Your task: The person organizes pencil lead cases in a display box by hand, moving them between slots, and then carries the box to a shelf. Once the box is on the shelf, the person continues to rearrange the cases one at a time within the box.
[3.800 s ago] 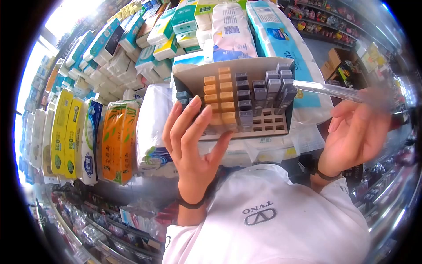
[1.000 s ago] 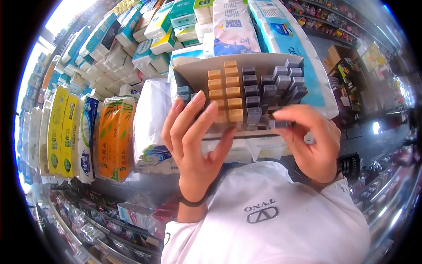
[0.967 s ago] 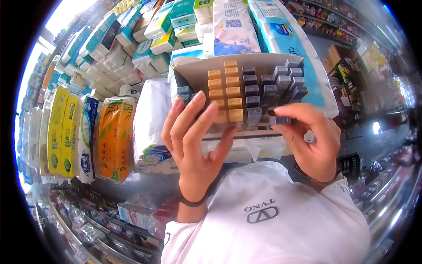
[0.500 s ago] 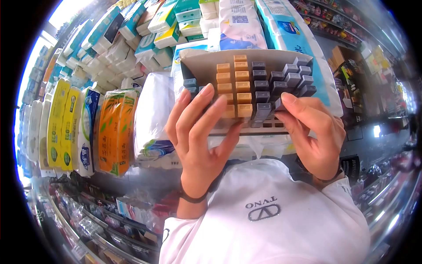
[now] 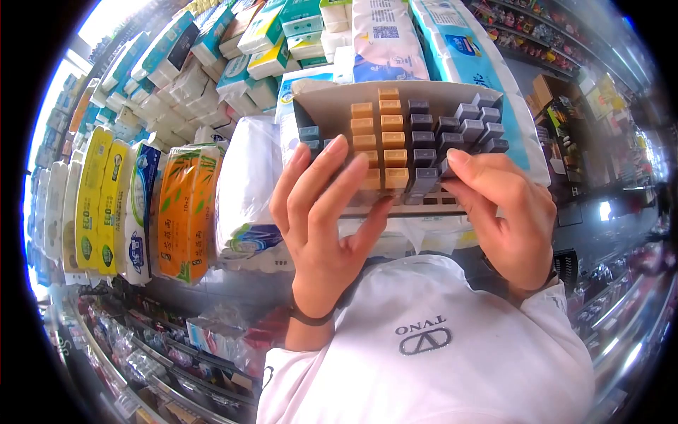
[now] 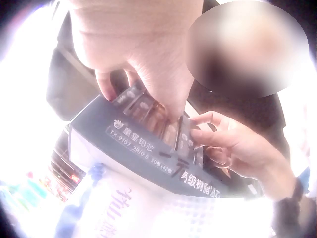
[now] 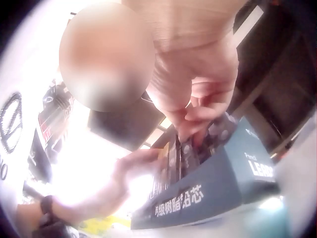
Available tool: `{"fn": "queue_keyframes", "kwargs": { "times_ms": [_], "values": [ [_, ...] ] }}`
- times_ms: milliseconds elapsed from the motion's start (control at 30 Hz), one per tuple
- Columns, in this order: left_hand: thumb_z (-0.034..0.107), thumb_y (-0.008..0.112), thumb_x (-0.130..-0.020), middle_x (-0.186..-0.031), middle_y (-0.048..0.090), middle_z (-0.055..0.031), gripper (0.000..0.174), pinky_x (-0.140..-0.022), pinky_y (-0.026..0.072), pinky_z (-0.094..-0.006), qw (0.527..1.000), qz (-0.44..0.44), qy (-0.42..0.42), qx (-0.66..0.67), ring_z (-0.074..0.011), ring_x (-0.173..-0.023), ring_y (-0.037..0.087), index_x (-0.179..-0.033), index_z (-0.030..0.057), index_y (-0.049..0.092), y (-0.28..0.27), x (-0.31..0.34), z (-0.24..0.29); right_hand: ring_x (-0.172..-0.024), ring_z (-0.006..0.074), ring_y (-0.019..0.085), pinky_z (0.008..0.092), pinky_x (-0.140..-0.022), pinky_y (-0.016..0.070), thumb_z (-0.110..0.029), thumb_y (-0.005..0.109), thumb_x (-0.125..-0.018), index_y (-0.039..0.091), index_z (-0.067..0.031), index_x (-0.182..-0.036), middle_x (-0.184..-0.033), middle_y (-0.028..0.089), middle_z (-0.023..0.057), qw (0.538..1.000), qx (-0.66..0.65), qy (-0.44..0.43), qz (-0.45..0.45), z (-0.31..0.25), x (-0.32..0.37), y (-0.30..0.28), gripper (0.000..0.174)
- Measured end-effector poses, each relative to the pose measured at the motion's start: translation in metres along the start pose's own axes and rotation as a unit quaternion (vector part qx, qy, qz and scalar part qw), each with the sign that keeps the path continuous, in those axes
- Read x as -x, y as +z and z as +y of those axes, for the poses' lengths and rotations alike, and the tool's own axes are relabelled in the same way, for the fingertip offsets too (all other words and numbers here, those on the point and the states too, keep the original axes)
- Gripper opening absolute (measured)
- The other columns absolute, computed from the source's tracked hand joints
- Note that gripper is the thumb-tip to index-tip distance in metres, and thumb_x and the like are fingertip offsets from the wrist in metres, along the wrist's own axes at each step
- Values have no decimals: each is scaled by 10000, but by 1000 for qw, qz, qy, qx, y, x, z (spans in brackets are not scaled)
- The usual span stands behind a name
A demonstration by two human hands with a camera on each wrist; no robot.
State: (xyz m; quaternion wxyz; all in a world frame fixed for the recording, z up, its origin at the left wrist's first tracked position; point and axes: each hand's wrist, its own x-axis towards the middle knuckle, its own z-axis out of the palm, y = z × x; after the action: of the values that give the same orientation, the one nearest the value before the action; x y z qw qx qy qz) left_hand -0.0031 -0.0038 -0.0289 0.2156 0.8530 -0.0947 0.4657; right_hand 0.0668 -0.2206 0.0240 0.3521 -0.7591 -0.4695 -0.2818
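Note:
A cardboard display box (image 5: 332, 92) holds upright pencil lead tubes with orange caps (image 5: 393, 139) and dark grey caps (image 5: 421, 139). My right hand (image 5: 510, 215) pinches a dark-capped pencil lead tube (image 5: 446, 168) between thumb and forefinger, over the box's near right part; its lower end is hidden. My left hand (image 5: 321, 219) lies over the left part, fingers spread and slightly bent against the orange-capped tubes, thumb near the front edge. In the left wrist view, the dark front wall (image 6: 131, 141) carries white print; in the right wrist view, the right fingertips are down among the tubes.
Bare slots (image 5: 441, 200) show in the box's rack by the right hand. Tissue packs (image 5: 388, 42) lie behind the box, and an orange pack (image 5: 187, 212) and a white pack (image 5: 247, 184) stand left. Store shelves (image 5: 522, 35) line the back right.
The right hand has come in from the right with a tube to the box. Over the last second the tube has turned and shifted slightly away from the body. The left hand keeps its place.

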Motion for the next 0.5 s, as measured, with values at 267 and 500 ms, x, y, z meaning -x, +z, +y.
{"fn": "queue_keyframes", "kwargs": {
  "times_ms": [267,500],
  "values": [
    [166,873,-790,-1474,580,-78,656,-1213,293,-466,1000,-1,1,-7,-335,-1454,434,-1371,160,568,0,0,2,-752,222,706,296,-622,554,130,771,-826,648,-30,-1282,-952,720,145,996,-32,85,-13,-9,-3,-1,498],
    [165,868,-795,-1464,586,-87,657,-1214,295,-484,1000,4,9,-13,-338,-1439,450,-1377,148,564,0,-1,-2,-684,208,671,294,-605,520,125,795,-811,656,-55,-1304,-868,712,133,993,37,95,-64,-11,2,-4,543]
  ]
}}
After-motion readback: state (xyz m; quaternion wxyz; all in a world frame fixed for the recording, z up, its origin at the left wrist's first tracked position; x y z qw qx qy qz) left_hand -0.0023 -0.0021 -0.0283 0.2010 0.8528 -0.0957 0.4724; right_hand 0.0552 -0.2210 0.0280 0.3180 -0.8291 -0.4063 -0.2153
